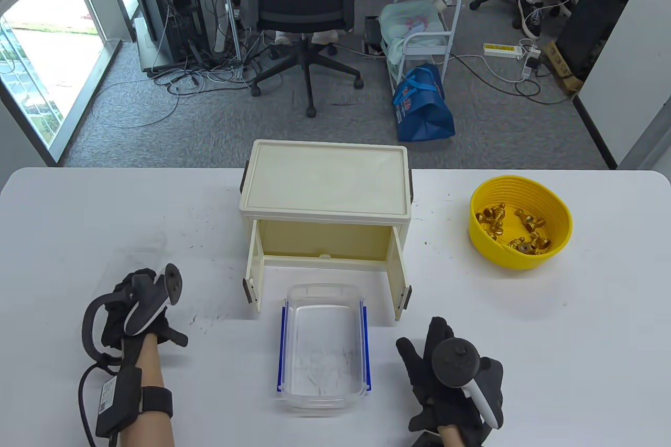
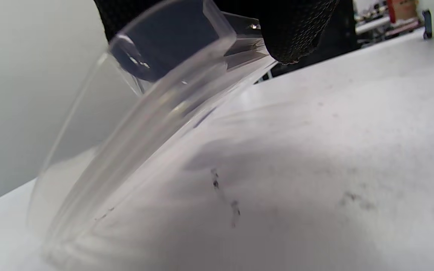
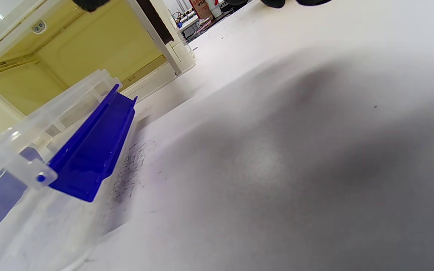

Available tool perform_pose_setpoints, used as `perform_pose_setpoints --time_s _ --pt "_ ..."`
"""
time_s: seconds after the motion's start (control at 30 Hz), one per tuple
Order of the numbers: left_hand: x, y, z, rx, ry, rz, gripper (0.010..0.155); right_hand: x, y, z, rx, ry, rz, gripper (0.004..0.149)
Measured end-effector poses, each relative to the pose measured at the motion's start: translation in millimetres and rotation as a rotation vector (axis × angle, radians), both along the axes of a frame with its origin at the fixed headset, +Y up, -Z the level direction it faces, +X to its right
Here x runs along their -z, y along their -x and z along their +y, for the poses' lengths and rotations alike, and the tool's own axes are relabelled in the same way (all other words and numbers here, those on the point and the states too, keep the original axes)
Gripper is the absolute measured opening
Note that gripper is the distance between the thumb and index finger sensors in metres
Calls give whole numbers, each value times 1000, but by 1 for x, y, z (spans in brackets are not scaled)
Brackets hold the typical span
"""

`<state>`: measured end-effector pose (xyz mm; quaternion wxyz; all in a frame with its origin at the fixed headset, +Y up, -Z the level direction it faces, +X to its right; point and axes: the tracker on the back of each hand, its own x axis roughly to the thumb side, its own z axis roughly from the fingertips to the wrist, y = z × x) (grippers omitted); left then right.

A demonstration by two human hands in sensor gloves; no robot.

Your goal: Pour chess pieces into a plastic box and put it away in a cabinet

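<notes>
A clear plastic box (image 1: 322, 347) with blue side latches (image 1: 366, 347) stands open and empty in front of a cream cabinet (image 1: 327, 185) whose two doors are open. A yellow bowl (image 1: 545, 258) at the right holds several gold chess pieces (image 1: 519, 232). My left hand (image 1: 141, 305) grips the clear lid (image 2: 156, 113) left of the box, tilted, with its far edge near the table. The lid shows only faintly in the table view (image 1: 139, 253). My right hand (image 1: 451, 373) lies open and empty on the table just right of the box (image 3: 32, 169).
The white table (image 1: 524, 337) carries dark scuff marks near the cabinet. The cabinet's right door (image 1: 399, 279) stands out toward my right hand. Beyond the far table edge are an office chair (image 1: 301, 1) and a blue bag (image 1: 422, 106) on the floor.
</notes>
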<state>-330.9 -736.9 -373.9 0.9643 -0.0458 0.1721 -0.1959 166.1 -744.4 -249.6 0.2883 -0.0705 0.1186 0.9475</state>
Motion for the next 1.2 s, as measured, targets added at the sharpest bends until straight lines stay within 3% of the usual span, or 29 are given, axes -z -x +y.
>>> perform_pose_setpoints --time_s 0.2,0.23,0.47,0.63,0.8,1.0,1.1,1.2 --pt "7 -6 -31 2 68 2 47 0 0 0 7 16 -6 83" --pt "9 -7 -32 14 122 2 46 0 0 0 7 18 -7 83" --pt "8 0 -27 -98 111 35 53 0 0 1 -2 18 -6 83" --pt "-2 5 -1 -236 66 56 62 -1 2 3 -12 7 4 83" --pt "-16 1 47 -429 -83 -6 65 -3 3 5 -23 -13 13 83" --pt "-38 -21 103 -694 -225 -188 67 -4 7 6 -40 -22 36 83" --pt "-55 -37 118 -785 -283 -306 71 -5 9 6 -51 -28 40 83" --pt "-69 -51 117 -889 -280 -406 83 -6 9 7 -51 -39 36 84"
